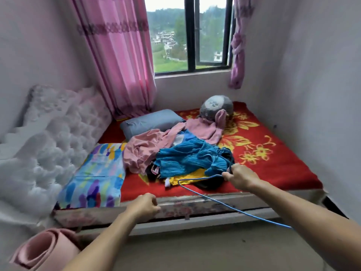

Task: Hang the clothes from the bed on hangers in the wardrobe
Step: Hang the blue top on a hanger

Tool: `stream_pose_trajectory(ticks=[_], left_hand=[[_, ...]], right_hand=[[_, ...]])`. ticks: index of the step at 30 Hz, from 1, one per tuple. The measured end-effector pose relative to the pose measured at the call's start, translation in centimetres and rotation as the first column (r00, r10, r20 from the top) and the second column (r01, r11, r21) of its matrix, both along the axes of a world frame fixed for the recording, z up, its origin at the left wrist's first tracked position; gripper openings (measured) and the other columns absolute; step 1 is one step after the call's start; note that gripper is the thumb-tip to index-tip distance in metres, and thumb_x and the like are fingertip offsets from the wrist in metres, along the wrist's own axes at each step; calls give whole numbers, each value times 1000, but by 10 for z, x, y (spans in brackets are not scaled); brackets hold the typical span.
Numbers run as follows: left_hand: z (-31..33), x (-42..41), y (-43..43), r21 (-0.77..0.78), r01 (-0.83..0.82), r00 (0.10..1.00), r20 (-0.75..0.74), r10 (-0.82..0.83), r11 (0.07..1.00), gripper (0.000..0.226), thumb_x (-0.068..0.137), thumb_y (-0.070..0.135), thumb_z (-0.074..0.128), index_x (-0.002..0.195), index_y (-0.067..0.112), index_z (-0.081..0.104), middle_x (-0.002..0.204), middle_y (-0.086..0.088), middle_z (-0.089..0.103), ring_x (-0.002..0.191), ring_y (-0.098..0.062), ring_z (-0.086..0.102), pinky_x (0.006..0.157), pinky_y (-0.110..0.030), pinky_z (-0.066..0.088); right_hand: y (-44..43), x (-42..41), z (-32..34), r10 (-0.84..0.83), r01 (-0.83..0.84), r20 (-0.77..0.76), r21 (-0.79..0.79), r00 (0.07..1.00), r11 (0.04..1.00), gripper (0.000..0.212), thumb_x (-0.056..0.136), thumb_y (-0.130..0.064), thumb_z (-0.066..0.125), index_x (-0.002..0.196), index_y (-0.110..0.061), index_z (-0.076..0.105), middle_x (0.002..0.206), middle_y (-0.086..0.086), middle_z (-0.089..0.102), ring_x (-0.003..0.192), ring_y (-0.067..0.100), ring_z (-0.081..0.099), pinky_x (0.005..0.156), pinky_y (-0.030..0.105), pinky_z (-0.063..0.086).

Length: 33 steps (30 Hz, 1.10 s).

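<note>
The right grip (pixel 242 177) clenches a thin blue wire hanger (pixel 237 209), which looks stiff but springy. Just beyond its fingers, the clothes (pixel 187 159) lie heaped on the bed (pixel 273 163). They look soft, light, floppy and probably tangled, so lift one by the collar or shoulders. The left grip (pixel 144 205) hangs loosely curled and empty, short of the heap.

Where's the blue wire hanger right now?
Head view, right of centre: the thin blue wire hanger is gripped in the right hand over the near edge of the bed, just in front of the teal crinkled garment.
</note>
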State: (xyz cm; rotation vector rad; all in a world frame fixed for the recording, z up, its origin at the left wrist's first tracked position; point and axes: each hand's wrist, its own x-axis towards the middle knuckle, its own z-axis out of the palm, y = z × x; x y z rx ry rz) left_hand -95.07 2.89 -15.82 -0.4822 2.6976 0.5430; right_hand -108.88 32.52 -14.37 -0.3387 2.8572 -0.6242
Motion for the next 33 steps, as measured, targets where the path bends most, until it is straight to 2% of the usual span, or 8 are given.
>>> stream_pose_trajectory(ticks=[3,7,9,11,19,23,28,33], left_hand=[[-18,-64,14,53,48,998,32,-50,997,19,87,35,59,96,20,66,82,2,65,67,-15,59,60,-27,48],[-48,-162,25,110,122,990,60,-129,986,21,87,37,60,97,19,64,109,-16,65,83,-26,67,54,-28,48],[-57,-211,29,119,162,983,65,-171,980,19,87,36,59,93,20,63,97,-10,67,85,-25,62,64,-33,51],[-61,-259,34,122,202,973,89,-213,972,15,87,35,57,93,22,62,77,1,62,74,-21,56,76,-36,49],[-81,-425,60,103,307,942,105,-317,946,12,84,34,60,90,24,61,75,5,59,69,-19,58,64,-31,50],[-112,-482,81,117,338,924,148,-352,934,9,84,38,59,88,29,61,83,5,65,76,-17,64,74,-35,54],[-158,-543,95,131,259,927,244,-285,957,9,85,39,59,86,30,59,82,6,64,75,-16,63,72,-34,52],[-204,-604,102,116,134,918,361,-167,984,12,86,38,57,90,27,61,83,4,64,76,-17,64,74,-37,54]], right_hand=[[34,-44,-24,-95,99,91,-37,991,994,36,91,-42,56,74,-10,65,74,5,68,74,25,65,70,38,49],[68,-118,-44,-210,218,147,-40,967,975,35,92,-37,59,68,-11,64,68,3,68,66,20,64,66,36,48],[82,-159,-53,-276,287,159,-50,948,956,33,91,-35,62,72,-8,69,71,5,70,71,22,66,69,36,50],[94,-196,-58,-347,363,186,-62,919,930,28,88,-30,64,74,-8,71,71,6,70,74,22,67,71,35,50],[130,-297,-88,-516,535,223,-32,827,844,36,83,-17,56,48,-14,48,50,0,50,61,24,52,63,35,39],[158,-359,-113,-549,583,274,-57,790,810,22,85,-17,56,69,-11,70,64,3,69,60,20,62,68,32,49],[179,-463,-175,-520,550,309,-12,796,835,18,85,-15,56,77,-13,72,73,5,72,80,28,68,77,34,52],[177,-564,-259,-443,438,356,98,823,893,25,90,-20,46,103,-15,66,105,15,70,103,36,63,83,38,48]])
